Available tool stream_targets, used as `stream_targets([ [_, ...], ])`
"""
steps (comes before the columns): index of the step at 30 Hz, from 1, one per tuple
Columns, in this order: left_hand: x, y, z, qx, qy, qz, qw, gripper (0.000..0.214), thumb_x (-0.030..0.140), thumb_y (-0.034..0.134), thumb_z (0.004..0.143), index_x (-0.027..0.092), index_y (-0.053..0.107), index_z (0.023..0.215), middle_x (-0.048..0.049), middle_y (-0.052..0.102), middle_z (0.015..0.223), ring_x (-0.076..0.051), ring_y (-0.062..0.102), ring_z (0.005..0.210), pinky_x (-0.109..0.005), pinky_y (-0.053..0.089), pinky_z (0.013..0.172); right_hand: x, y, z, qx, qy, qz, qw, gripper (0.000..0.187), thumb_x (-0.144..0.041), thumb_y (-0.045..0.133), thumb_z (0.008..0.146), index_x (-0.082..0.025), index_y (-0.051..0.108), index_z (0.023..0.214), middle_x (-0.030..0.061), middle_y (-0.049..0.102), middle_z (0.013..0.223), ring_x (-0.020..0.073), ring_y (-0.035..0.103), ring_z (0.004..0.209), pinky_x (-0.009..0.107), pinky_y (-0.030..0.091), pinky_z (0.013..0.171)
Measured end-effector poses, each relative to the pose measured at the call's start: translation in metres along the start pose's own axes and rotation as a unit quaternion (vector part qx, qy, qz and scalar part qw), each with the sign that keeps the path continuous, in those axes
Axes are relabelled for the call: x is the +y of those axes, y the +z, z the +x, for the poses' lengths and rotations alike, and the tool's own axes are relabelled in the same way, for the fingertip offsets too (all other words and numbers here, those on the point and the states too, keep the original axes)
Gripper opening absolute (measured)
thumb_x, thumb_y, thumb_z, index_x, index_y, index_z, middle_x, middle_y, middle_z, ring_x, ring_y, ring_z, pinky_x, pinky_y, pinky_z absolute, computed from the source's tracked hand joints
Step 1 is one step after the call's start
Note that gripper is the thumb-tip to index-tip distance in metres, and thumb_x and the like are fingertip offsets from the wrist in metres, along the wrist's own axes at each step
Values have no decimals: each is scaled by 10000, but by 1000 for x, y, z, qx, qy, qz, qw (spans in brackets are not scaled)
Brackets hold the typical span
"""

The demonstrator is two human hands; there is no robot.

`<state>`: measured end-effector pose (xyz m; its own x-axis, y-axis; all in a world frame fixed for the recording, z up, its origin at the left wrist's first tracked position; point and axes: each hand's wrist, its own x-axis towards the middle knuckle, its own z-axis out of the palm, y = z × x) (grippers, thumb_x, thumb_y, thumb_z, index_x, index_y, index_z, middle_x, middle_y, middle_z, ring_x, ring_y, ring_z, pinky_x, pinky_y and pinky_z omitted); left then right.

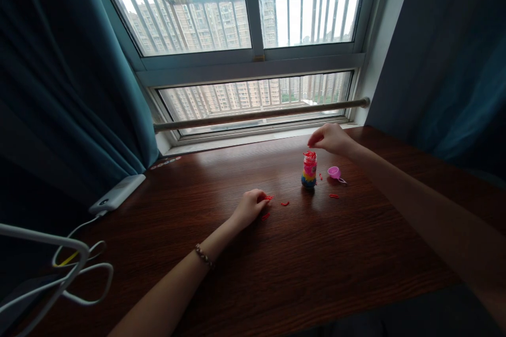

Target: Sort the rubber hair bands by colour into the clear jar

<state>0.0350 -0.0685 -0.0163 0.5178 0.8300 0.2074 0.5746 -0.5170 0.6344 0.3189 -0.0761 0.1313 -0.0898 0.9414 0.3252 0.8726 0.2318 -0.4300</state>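
A small clear jar [309, 172] stands upright on the table, filled with blue, yellow, pink and red layers. Red strips [310, 155] poke up out of its mouth. Just above them, my right hand [331, 138] has its fingers pinched together; what they hold, if anything, is too small to make out. Farther left, my left hand [249, 207] rests on the tabletop, thumb and fingers closed on small red strips [269, 198]. Close by lie a loose red strip [285, 204] and another red strip [265, 216].
Right of the jar are a pink cup-like piece [334, 172] with a loop and a red strip [334, 196]. A white power bank [117, 193] with a white cable [85, 268] occupies the left side of the brown table [316, 268]. Behind, a rail [261, 115] crosses the window.
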Motion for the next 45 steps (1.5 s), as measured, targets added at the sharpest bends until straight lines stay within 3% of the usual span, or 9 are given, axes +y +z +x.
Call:
stream_targets([
  [8, 1, 0, 0, 0, 0, 5, 1000, 183, 282, 520, 738, 139, 632, 716, -43, 632, 704, -153, 550, 652, -245, 397, 596, 3, 19, -41, 29, -98, -54, 993, 444, -179, 505, 771, -161, 430, 1209, 52, 675, 935, 195, 576, 961, 394, 345, 941],
  [11, 1, 0, 0, 2, 1, 5, 1000, 186, 286, 526, 734, 137, 634, 709, -42, 633, 700, -153, 552, 649, -243, 398, 594, 4, 31, -46, 20, -117, -116, 986, 530, -182, 515, 755, -135, 356, 1258, 101, 636, 1033, 238, 451, 1135, 515, 149, 1017],
  [16, 2, 0, 0, -1, 3, 4, 1000, 192, 287, 522, 738, 133, 632, 707, -47, 631, 700, -152, 548, 649, -242, 393, 588, 6, 43, -34, -33, -109, -174, 978, 578, -133, 547, 685, -76, 370, 1233, 154, 628, 1005, 300, 364, 1189, 593, 58, 990],
  [23, 2, -1, 0, -7, 5, -4, 1000, 198, 284, 516, 748, 128, 633, 710, -51, 632, 705, -153, 551, 656, -244, 397, 594, 8, 40, -24, -52, -71, -132, 987, 501, -158, 603, 655, -176, 466, 1137, 57, 670, 893, 247, 561, 959, 587, 175, 956],
  [28, 9, -5, 0, 15, 21, -48, 999, 228, 332, 541, 751, 130, 643, 725, -47, 627, 687, -143, 540, 631, -232, 397, 567, 10, 31, -29, 1, -90, -44, 995, 378, -173, 617, 667, -203, 555, 1038, -9, 692, 808, 191, 618, 831, 354, 406, 843],
  [32, 30, -22, 20, 58, 85, -80, 991, 245, 356, 554, 756, 126, 639, 745, -45, 609, 702, -118, 506, 614, -218, 388, 560, 11, 24, -33, 31, -100, 24, 994, 273, -228, 630, 686, -213, 608, 958, -33, 693, 767, 158, 634, 741, 267, 460, 720],
  [36, 67, -43, 66, 77, 182, -65, 978, 205, 316, 567, 755, 127, 639, 726, -27, 582, 686, -92, 464, 583, -205, 372, 546, 19, 27, -36, 134, -74, 66, 986, 277, -278, 659, 673, -205, 625, 938, 1, 687, 858, 175, 628, 826, 296, 460, 784],
  [41, 122, -47, 126, -40, 282, 36, 958, 138, 244, 605, 716, 123, 671, 716, -18, 593, 666, -88, 493, 593, -190, 381, 568, 36, 53, -40, 110, 9, 193, 975, 548, -305, 723, 585, -173, 559, 1090, 80, 637, 1040, 216, 600, 942, 337, 497, 786],
  [45, 150, -32, 153, -160, 206, 198, 945, 117, 190, 636, 659, 146, 704, 743, -4, 616, 625, -100, 535, 610, -182, 382, 578, 41, 70, -41, 87, 28, 256, 962, 421, -274, 689, 623, -182, 605, 1025, 49, 672, 945, 202, 626, 876, 317, 514, 766],
])
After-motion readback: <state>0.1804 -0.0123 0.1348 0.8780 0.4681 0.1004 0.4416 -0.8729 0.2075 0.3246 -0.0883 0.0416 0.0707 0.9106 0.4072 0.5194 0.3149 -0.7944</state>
